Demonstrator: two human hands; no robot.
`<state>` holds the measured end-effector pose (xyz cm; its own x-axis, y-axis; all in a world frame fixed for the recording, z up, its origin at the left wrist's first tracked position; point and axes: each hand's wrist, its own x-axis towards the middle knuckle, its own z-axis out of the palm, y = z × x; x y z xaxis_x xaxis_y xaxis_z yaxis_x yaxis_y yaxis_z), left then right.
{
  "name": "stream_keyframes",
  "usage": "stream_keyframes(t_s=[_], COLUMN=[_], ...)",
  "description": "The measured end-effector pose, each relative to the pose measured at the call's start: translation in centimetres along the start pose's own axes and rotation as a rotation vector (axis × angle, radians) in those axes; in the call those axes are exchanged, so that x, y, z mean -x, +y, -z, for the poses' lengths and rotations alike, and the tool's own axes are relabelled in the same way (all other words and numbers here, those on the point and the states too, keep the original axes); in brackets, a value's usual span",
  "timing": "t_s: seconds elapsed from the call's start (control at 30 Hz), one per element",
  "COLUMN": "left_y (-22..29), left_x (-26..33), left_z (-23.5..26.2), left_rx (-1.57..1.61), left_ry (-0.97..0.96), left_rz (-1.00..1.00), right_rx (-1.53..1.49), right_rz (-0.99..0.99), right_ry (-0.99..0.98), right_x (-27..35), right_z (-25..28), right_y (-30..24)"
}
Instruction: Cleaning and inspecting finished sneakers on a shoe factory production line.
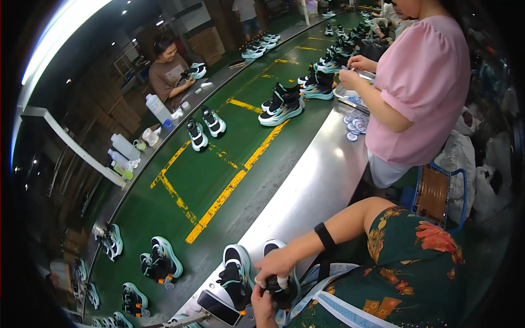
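A black sneaker (pixel 281 295) with a pale mint sole lies on the metal ledge in front of me, partly covered by my hands. My right hand (pixel 278 265), white coverings on some fingertips, reaches over it with fingers bent down onto its upper. From below, my left hand (pixel 262 309) closes on the sneaker's near side, around the laces or tongue. Exactly what the fingertips pinch is hidden. Just left of it lies a matching sneaker (pixel 237 276), apart from my hands. A dark phone-like device (pixel 219 308) sits in front of that one.
A green conveyor belt (pixel 219 180) with yellow lines carries several sneakers (pixel 164 257). A co-worker in pink (pixel 421 82) stands at the right by round discs (pixel 355 123); another person (pixel 169 71) holds a shoe across the belt. White bottles (pixel 157 107) line the far edge.
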<state>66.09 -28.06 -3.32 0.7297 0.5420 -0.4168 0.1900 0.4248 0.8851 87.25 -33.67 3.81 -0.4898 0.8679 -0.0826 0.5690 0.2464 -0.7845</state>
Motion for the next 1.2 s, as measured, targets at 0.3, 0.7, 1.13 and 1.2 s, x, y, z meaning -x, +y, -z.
stream_keyframes(t_s=[0.3,0.7,1.13,1.2], left_y=[3.9,7.9,6.1,6.0], left_x=[2.3,3.2,3.5,3.4], left_z=[-2.2,-5.6,-7.5,-7.6], left_rx=[-0.365,-0.129,-0.138,-0.159], left_ry=[0.243,-0.035,-0.006,-0.028], left_rz=[-0.093,0.497,0.244,0.243], right_rx=[0.312,0.194,-0.095,0.006], right_rz=[-0.095,0.057,-0.021,-0.310], right_ry=[0.172,0.169,0.367,0.473], right_x=[2.7,2.1,3.7,4.2], right_z=[-0.3,0.4,-0.1,-0.6], right_y=[-1.5,-0.2,-0.5,-2.4])
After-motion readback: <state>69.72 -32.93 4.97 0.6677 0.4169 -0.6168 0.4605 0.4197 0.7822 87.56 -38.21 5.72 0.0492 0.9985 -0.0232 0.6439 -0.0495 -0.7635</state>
